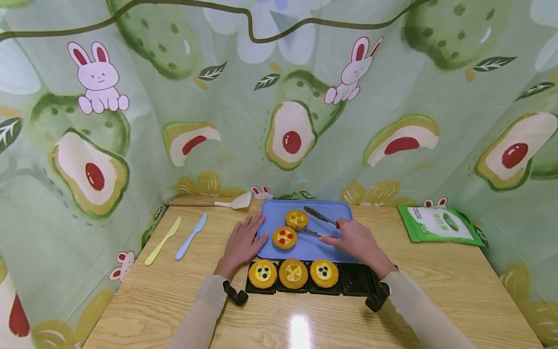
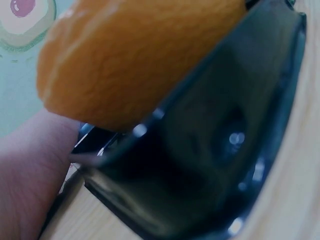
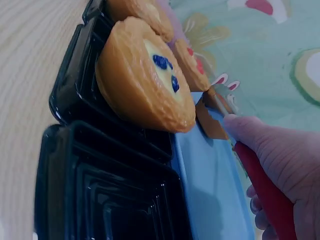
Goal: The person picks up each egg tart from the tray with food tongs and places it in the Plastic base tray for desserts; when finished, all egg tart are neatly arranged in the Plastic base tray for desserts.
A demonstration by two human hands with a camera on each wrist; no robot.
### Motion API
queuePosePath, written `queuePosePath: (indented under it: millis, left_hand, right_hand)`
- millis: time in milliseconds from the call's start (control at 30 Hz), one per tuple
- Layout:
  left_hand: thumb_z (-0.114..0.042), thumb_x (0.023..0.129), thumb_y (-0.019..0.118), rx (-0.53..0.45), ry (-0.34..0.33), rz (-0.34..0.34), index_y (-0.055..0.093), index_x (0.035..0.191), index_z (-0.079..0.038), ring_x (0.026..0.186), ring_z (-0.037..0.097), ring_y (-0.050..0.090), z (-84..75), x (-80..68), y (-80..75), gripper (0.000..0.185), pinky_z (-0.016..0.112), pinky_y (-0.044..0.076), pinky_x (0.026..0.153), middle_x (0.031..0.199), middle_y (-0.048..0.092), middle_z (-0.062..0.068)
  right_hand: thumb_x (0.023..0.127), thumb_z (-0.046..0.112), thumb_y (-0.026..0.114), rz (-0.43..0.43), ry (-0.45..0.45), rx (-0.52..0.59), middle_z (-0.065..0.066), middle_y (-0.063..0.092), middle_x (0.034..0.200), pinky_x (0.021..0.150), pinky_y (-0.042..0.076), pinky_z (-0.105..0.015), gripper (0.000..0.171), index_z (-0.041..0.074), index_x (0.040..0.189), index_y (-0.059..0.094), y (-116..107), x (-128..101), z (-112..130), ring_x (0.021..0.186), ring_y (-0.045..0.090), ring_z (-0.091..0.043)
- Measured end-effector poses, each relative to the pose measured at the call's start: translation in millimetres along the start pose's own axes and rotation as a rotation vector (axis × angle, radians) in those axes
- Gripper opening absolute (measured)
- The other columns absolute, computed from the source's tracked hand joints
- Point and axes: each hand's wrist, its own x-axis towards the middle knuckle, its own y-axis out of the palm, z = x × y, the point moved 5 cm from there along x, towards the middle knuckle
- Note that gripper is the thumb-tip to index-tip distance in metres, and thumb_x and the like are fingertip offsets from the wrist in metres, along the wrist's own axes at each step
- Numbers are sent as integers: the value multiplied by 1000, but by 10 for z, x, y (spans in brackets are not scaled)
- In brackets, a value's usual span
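Observation:
My right hand [image 1: 359, 242] grips red-handled tongs [image 1: 320, 214] over the blue tray [image 1: 318, 252]. The tongs' arms are spread, and the lower arm's tip lies by the edge of a tart with yellow pieces [image 1: 296, 219]; whether they touch, I cannot tell. Just in front of it on the tray sits a tart with red berries [image 1: 285, 237]. My left hand [image 1: 244, 240] lies with straight fingers on the tray's left edge. Black compartments [image 1: 356, 280] in a row before the tray hold a blueberry tart [image 1: 262, 274], a yellow-topped tart [image 1: 293, 274] and another blueberry tart [image 3: 145, 75].
Left of the tray lie a yellow knife [image 1: 163, 241] and a blue knife [image 1: 192, 236]. A white-bladed spatula [image 1: 235, 201] with a wooden handle is at the back edge. At the right back lies a green packet [image 1: 440, 224]. Patterned cloth [image 1: 244, 97] surrounds the table.

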Motion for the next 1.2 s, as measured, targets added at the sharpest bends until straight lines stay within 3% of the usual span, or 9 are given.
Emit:
queuePosePath:
  millis: [233,533,767,1200]
  left_hand:
    - [-59,108,39,8,-7,-2,26,168,-25,161,29,17,-1,-15,-5,70,55,11,128,174,19,-6]
    - [-58,108,41,7,-1,-5,27,167,-24,160,29,18,-17,-12,-15,70,55,12,128,173,21,-4]
    - [-59,108,40,14,7,-2,27,167,-24,160,29,18,-23,-9,-21,70,55,12,128,174,21,-4]
    - [-58,108,40,9,1,0,27,167,-24,160,29,18,-25,-5,-27,69,55,12,128,174,21,-3]
  right_hand:
    - [88,71,70,59,-21,-41,-1,51,63,46,39,-31,68,4,97,67,86,137,7,51,50,-16]
    - [88,74,67,56,-69,-82,0,44,61,45,37,-30,65,10,80,57,197,254,26,49,48,-16]
    - [89,76,64,64,-63,-70,-1,44,61,46,36,-30,68,8,85,59,235,307,28,49,49,-17]
    - [89,72,66,50,-84,-68,-1,44,60,47,34,-29,64,10,81,55,287,342,39,49,48,-17]
